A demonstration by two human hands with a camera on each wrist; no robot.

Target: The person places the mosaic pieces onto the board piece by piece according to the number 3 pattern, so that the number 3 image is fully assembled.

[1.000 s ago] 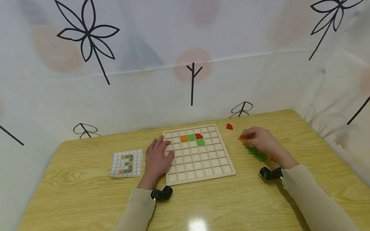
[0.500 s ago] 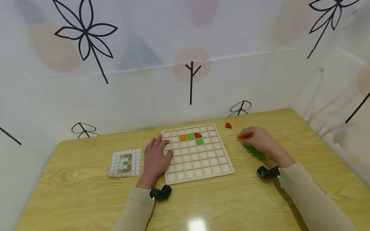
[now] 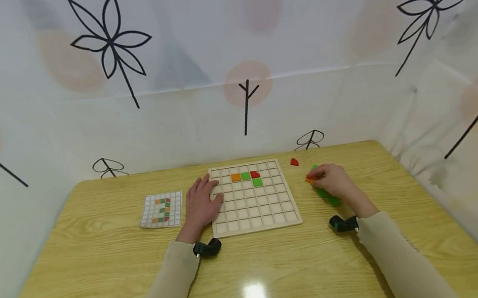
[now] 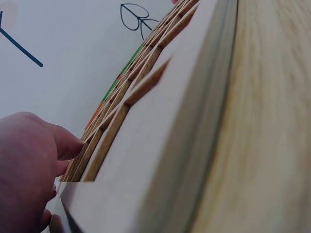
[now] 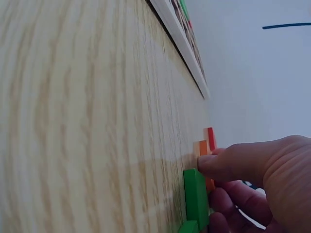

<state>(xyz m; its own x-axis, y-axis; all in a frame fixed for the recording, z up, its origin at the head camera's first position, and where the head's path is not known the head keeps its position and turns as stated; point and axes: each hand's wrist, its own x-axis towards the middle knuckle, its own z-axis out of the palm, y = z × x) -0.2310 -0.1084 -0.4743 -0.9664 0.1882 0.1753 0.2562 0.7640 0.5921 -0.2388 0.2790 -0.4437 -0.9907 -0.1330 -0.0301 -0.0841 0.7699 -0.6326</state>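
My left hand (image 3: 201, 206) rests on the left edge of a wooden grid board (image 3: 258, 230), fingers spread over its rim. In the board's upper rows sit an orange square tile (image 3: 235, 177), a green square tile (image 3: 245, 176) and a red quarter-round tile (image 3: 255, 174), with another green tile (image 3: 257, 182) one row below. Right of the board, my right hand (image 3: 336, 180) pinches an orange tile (image 5: 203, 146) between thumb and fingers, low at the table. Several green tiles (image 3: 329, 197) lie beneath and beside that hand, partly hidden by it.
A paper card (image 3: 149, 217) printed with a coloured grid pattern lies left of the board. A loose red quarter-round tile (image 3: 295, 162) lies near the board's upper right corner. The wooden table (image 3: 299, 271) meets a patterned cloth (image 3: 200, 124) at its back edge.
The right hand has shifted very slightly left with its fingers at the orange tile. A small orange piece by the right wrist is now hidden. The left hand stays on the board.
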